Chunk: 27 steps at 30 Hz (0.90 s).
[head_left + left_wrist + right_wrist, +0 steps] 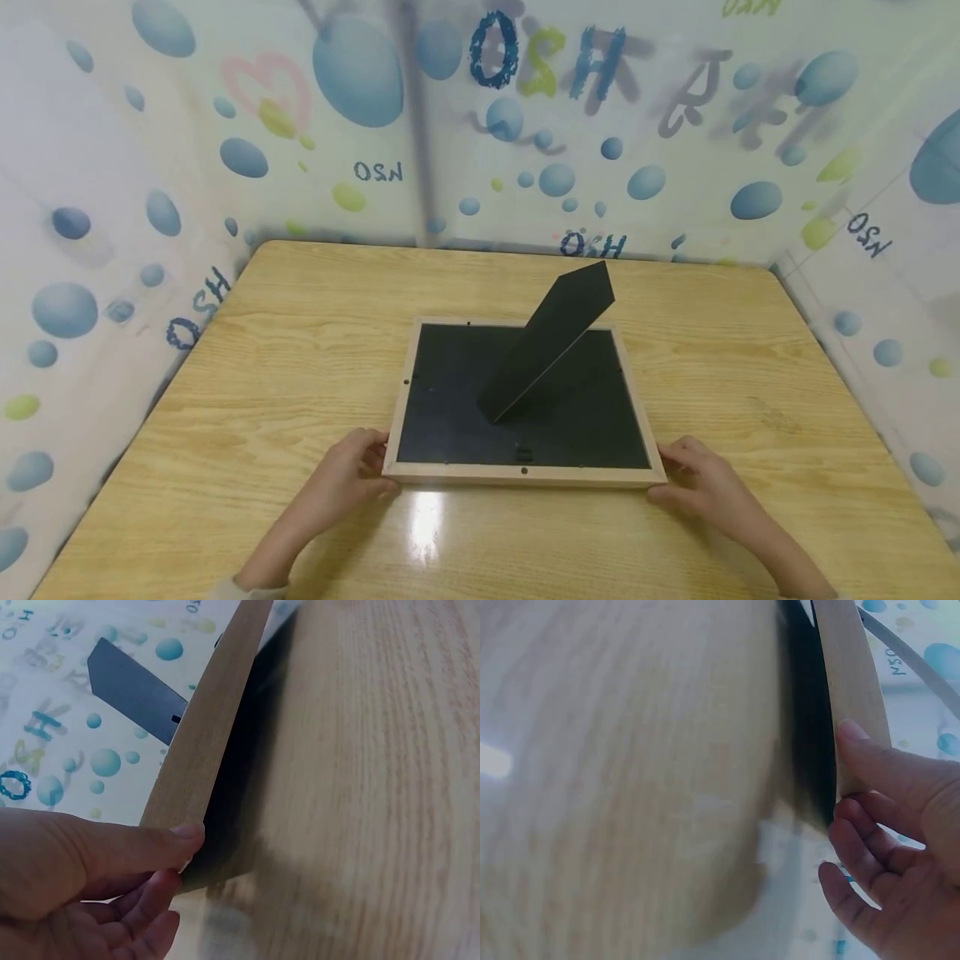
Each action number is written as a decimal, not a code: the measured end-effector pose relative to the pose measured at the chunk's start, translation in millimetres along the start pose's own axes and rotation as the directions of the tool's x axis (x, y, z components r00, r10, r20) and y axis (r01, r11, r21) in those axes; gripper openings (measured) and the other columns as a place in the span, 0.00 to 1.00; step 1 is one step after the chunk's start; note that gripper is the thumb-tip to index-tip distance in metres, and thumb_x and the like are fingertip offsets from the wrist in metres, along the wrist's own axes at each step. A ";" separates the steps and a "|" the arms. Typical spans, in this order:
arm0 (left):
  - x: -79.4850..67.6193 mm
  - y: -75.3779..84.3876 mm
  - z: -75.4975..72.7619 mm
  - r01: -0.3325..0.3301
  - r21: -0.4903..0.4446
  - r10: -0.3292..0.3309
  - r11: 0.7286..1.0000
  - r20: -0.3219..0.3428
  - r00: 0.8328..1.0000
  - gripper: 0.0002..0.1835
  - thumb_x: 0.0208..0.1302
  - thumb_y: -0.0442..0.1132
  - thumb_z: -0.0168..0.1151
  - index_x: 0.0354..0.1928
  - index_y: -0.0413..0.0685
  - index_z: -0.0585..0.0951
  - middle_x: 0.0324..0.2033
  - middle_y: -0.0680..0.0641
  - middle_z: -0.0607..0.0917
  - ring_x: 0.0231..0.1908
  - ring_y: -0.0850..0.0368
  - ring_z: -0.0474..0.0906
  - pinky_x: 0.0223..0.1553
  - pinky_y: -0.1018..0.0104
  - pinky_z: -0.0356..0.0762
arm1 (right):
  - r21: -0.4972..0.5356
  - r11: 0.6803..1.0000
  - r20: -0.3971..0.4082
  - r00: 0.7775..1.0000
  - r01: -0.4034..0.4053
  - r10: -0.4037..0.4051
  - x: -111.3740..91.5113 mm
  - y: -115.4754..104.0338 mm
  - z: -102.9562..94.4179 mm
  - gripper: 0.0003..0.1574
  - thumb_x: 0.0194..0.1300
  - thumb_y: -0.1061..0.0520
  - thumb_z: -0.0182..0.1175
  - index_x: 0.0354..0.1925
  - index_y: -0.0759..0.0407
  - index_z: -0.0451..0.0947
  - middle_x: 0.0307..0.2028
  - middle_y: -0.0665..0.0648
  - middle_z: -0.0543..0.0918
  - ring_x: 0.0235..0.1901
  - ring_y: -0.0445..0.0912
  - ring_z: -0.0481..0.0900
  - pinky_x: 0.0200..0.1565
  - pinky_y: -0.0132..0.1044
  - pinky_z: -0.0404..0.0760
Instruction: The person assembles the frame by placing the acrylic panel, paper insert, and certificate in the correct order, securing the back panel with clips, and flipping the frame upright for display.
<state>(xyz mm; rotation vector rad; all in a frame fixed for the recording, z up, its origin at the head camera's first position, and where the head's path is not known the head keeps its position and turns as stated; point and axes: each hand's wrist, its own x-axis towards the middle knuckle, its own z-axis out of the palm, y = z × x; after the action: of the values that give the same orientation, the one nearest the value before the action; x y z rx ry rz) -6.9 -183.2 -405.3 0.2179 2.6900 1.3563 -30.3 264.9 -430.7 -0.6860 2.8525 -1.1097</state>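
A light wooden picture frame (525, 475) is face down, its black backing (450, 400) turned up. From the backing a black easel stand (551, 342) sticks up at a slant, toward the back right. My left hand (352, 475) pinches the near left corner; the left wrist view shows the thumb (169, 836) along the frame's near side. At the near right corner my right hand (697, 483) pinches the wood, with its thumb (866, 750) on the near side and the other fingers curled by the corner. A dark shadow or reflection borders the frame's lower edge in both wrist views.
The frame is over a wood-grain table (262, 358), which reflects a bright patch of light near the front. Behind and beside it stand pale walls (465, 158) printed with blue and green bubbles and letters.
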 end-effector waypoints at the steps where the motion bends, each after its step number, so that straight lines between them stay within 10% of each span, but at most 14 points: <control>1: -0.1 0.8 -1.3 0.000 0.002 0.000 1.000 0.001 1.000 0.26 0.40 0.25 0.71 0.46 0.30 0.75 0.33 0.46 0.76 0.33 0.56 0.74 0.33 0.69 0.78 | 0.008 1.000 -0.001 1.000 0.006 -0.006 0.0 -1.0 -1.5 0.34 0.44 0.58 0.72 0.47 0.76 0.75 0.33 0.46 0.74 0.34 0.34 0.72 0.35 0.34 0.79; 27: 2.5 23.8 -36.2 -0.175 -0.035 0.176 0.984 0.043 0.983 0.25 0.59 0.38 0.62 0.58 0.36 0.72 0.42 0.48 0.77 0.46 0.49 0.74 0.44 0.53 0.76 | 0.162 0.986 -0.003 0.999 0.048 -0.048 6.6 -16.0 -37.8 0.24 0.62 0.69 0.55 0.58 0.67 0.69 0.53 0.51 0.74 0.48 0.30 0.71 0.46 0.20 0.71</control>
<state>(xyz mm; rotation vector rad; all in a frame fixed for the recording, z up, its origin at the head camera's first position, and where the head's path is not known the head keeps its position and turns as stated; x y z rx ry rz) -13.9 -197.3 -364.9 0.4882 2.6634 1.4187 -35.9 276.1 -391.0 -0.7476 2.7190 -1.3298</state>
